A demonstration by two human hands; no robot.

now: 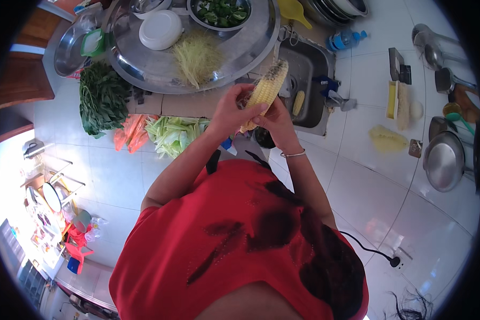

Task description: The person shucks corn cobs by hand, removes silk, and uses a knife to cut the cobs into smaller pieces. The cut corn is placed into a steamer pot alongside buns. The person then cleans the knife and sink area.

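An ear of corn (266, 89) without its husk, dark at its upper tip, is held tilted in both hands in front of the body. My left hand (233, 110) grips it from the left side, fingers partly behind it and the thumb across the kernels. My right hand (278, 122) holds the lower right part, its fingers mostly hidden behind the cob. A heap of corn silk (197, 58) lies on the large round steel tray (144, 82) beyond the left hand. Another ear of corn (299, 103) rests in the steel sink (310, 118) to the right.
On the tray stand a bowl of cut green peppers (220, 14) and a white round lid or bowl (161, 30). Leafy greens (104, 98), an orange plastic bag (133, 132) and corn husks (176, 134) are at the left. A water bottle (344, 40) lies beyond the sink.
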